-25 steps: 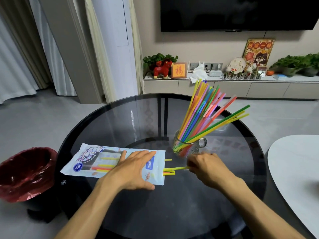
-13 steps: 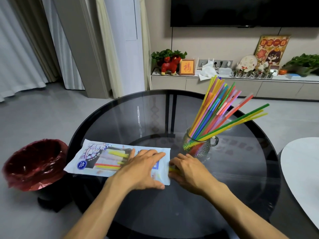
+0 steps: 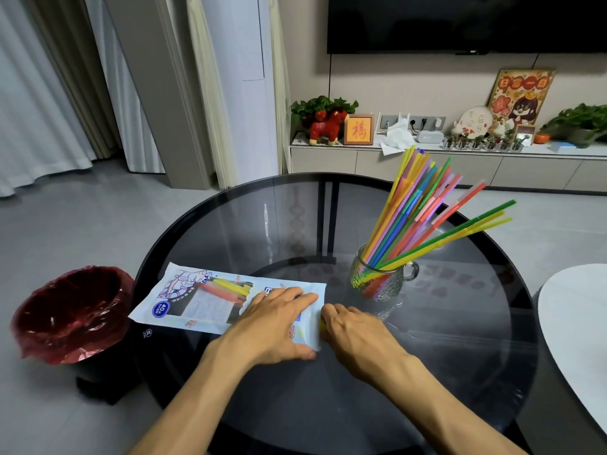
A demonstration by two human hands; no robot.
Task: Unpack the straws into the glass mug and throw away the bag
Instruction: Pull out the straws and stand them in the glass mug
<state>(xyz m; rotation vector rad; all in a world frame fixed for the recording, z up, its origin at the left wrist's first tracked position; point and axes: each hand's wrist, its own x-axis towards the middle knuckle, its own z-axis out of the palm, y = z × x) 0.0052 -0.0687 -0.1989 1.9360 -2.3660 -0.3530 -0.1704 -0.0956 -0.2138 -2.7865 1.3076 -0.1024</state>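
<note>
A white and blue straw bag point(image 3: 197, 303) lies flat on the round dark glass table point(image 3: 230, 231), its mouth pointing right. A few yellow and red straws point(image 3: 230, 287) show through its window. My left hand point(image 3: 272, 323) lies palm down on the bag's right end and holds it down. My right hand point(image 3: 354, 330) is at the bag's mouth, its fingers curled over yellow straw ends there. Just behind my right hand stands the glass mug point(image 3: 377, 284), with several coloured straws point(image 3: 414, 218) fanning up and to the right.
A bin with a red liner point(image 3: 72, 310) stands on the floor left of the table. The edge of a white table point(image 3: 578, 310) comes in at the right. A low cabinet with ornaments and plants runs along the far wall.
My right hand has moved left to the bag's mouth and closed over the straw ends that stuck out there. My left hand stays flat on the bag.
</note>
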